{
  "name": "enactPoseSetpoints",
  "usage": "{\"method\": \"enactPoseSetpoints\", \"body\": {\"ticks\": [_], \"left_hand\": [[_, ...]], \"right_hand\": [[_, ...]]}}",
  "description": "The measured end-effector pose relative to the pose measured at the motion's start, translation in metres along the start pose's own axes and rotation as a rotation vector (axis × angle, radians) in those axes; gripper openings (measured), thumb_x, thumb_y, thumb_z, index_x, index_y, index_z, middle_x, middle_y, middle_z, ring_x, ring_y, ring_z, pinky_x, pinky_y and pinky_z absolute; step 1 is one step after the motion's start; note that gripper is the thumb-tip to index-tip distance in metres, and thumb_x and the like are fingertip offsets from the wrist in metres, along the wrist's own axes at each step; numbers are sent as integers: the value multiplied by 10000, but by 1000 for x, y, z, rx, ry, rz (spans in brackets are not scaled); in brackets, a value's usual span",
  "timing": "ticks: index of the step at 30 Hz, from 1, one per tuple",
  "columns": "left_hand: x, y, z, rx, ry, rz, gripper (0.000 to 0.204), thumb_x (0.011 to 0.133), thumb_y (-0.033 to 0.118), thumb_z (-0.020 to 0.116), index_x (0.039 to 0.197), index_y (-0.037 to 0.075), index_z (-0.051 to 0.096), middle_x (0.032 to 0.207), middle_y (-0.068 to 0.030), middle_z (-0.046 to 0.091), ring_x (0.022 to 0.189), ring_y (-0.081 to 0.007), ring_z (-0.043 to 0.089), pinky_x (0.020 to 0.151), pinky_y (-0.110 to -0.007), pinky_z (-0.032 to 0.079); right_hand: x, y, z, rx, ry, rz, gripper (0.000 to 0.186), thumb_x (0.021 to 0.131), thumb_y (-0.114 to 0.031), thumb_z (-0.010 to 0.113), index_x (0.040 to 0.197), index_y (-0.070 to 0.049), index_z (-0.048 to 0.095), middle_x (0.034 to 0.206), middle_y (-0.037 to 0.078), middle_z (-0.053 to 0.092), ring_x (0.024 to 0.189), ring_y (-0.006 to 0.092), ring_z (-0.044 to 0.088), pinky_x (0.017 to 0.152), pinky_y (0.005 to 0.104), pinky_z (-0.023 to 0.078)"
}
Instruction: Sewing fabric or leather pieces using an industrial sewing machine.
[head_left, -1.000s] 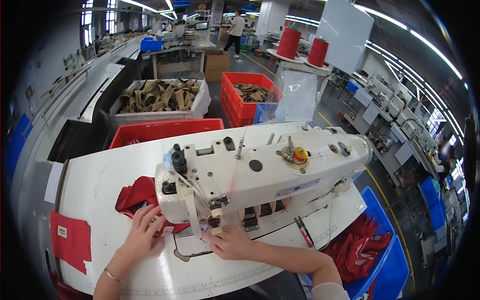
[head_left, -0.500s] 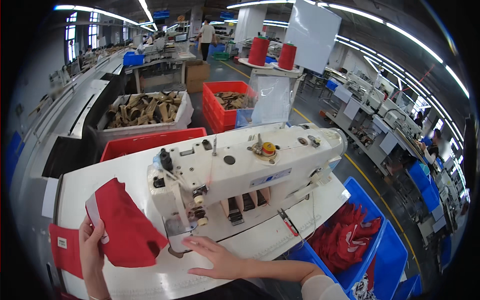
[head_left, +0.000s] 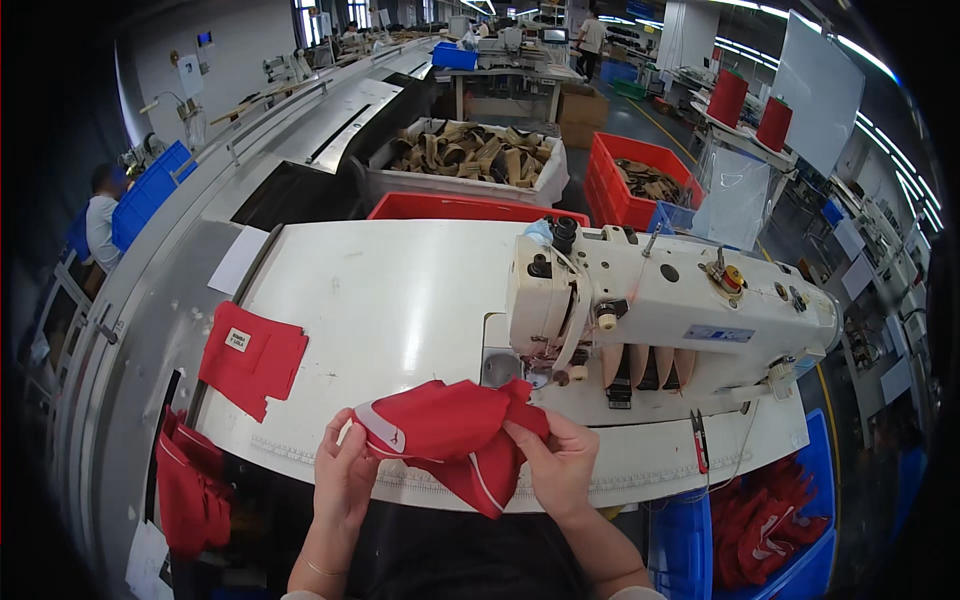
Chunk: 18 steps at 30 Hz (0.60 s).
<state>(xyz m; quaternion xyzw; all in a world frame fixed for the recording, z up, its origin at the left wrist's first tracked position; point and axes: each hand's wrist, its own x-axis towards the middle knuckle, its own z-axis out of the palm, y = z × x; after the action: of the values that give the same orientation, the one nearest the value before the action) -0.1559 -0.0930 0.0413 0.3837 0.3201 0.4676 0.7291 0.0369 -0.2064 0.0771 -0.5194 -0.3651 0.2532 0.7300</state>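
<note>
My left hand (head_left: 342, 462) and my right hand (head_left: 560, 462) grip opposite sides of a red fabric piece (head_left: 452, 425) with pale curved trim, held up over the front edge of the white sewing table (head_left: 360, 300). Behind the fabric stands a white sewing machine (head_left: 690, 290), its needle area partly hidden. Red-handled snips (head_left: 700, 442) lie to the right of my right hand. A flat red piece with a white label (head_left: 265, 375) lies on the table to the left.
Blue bins (head_left: 822, 480) with red fabric stand at lower right, red pieces (head_left: 180, 480) hang at lower left. Beyond the table are a white bin of brown pieces (head_left: 470, 160), red crates (head_left: 620, 200) and thread cones (head_left: 728, 98). A co-worker (head_left: 103, 218) is at left.
The red piece has come off the machine area and moved toward me. My right hand has taken hold of it alongside my left. The view has swung leftward.
</note>
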Motion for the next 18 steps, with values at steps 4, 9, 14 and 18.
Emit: {"method": "enactPoseSetpoints", "body": {"ticks": [4,9,14,18], "left_hand": [[-1,31,26,687,-64,475,439,817,86,640,1218,20,474,1258,-116,451,1078,-175,472,943,-297,366],[16,53,78,1039,-718,579,350,761,83,718,1076,3,586,982,-74,605,953,-114,529,850,-260,406],[15,55,89,600,-546,235,145,742,-14,717,874,-18,657,809,-61,630,711,-100,585,665,-231,475],[18,62,84,562,-563,149,165,725,-44,724,870,-31,646,813,-58,627,759,-110,597,718,-241,494]], "right_hand": [[9,-7,-11,-72,-129,-34,188,828,28,606,1012,54,635,875,77,668,778,96,602,705,221,483],[15,-22,-22,-141,-409,-182,281,810,52,587,1087,11,611,1112,141,624,997,208,604,872,293,464],[3,-53,-26,-808,-401,-92,431,821,7,596,1225,-16,446,1035,130,587,1061,252,560,926,339,453],[3,-46,-50,-407,-473,307,487,811,-37,634,1251,-15,427,1081,136,574,1048,230,569,934,342,457]]}}
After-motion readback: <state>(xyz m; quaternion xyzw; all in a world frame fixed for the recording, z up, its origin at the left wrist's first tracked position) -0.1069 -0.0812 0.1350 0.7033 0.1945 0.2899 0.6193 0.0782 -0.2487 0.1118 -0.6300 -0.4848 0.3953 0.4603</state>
